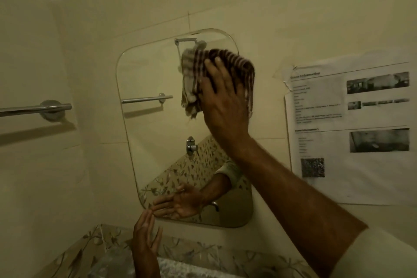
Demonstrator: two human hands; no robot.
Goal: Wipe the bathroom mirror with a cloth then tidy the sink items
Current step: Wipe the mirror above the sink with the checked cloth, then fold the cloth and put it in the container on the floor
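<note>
Striped cloth (216,79) pressed flat against mirror (158,133), up in glass's 1 o'clock corner, bunched folds hanging off at cloth's 8 o'clock. Right hand (225,101) spread over cloth, palm down, fingers (220,67) wide and flat, pinning rather than gripping. Forearm slanting in from 4 o'clock, pale sleeve at frame edge.

Wiping step in hand, judging by this; only upper right corner covered just now, rest of glass bare, no telling how much already cleaned. Tidying of sink items apparently not yet begun.

Left hand (144,235) at mirror's 7 o'clock corner, empty, fingers loosely straight and slightly apart, tips at or just short of lower edge; contact unclear. Reflected hand and sleeve visible just above, inside glass.

Next move likely: sweep cloth down and toward 9 o'clock across unwiped glass, keeping palm pressure even so folds stay put, left hand steadying or clearing away.

Outward from mirror: towel bar (36,109) on wall at 9 o'clock, printed sheet (352,128) taped to wall at 3 o'clock, leaf-patterned tile (108,239) below at 6 o'clock, speckled table (180,268) at bottom edge. Sink items not in view.
</note>
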